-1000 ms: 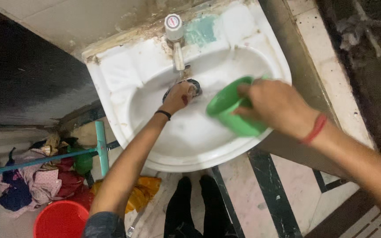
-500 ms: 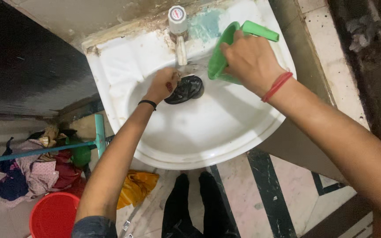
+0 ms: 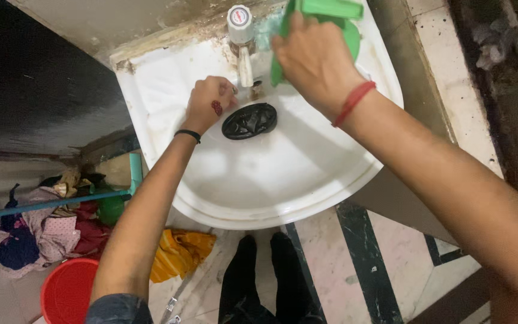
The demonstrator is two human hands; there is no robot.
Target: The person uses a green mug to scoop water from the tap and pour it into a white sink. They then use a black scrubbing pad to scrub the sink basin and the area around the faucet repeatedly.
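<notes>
My right hand grips a green plastic mug and holds it over the back right corner of the white wash basin. My left hand reaches into the basin beside the tap, fingers curled at the spout's left side; what it touches I cannot tell. A black oval object lies in the bowl just below the spout, apart from both hands.
A red bucket stands on the floor at lower left, next to a pile of clothes, a yellow cloth and a teal long-handled wiper. My dark-trousered legs stand below the basin. A wall runs behind the tap.
My right hand lifted the green mug out of the bowl and carried it up to the basin's back right corner. My left hand let go of the black object and moved toward the tap.
</notes>
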